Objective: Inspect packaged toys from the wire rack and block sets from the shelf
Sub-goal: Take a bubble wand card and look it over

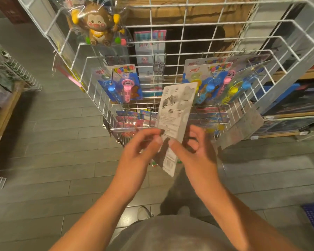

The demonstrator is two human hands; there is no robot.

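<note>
A white wire rack was seen standing on a grey plank floor, hung with carded bubble-wand sets at the left and right, and with a bagged brown monkey toy at its upper left. In front of the rack's lower baskets, a carded toy package was held upright and slightly tilted, its grey printed back turned to the camera. Its lower part was pinched from either side between thumb and curled fingers by the left hand and the right hand.
</note>
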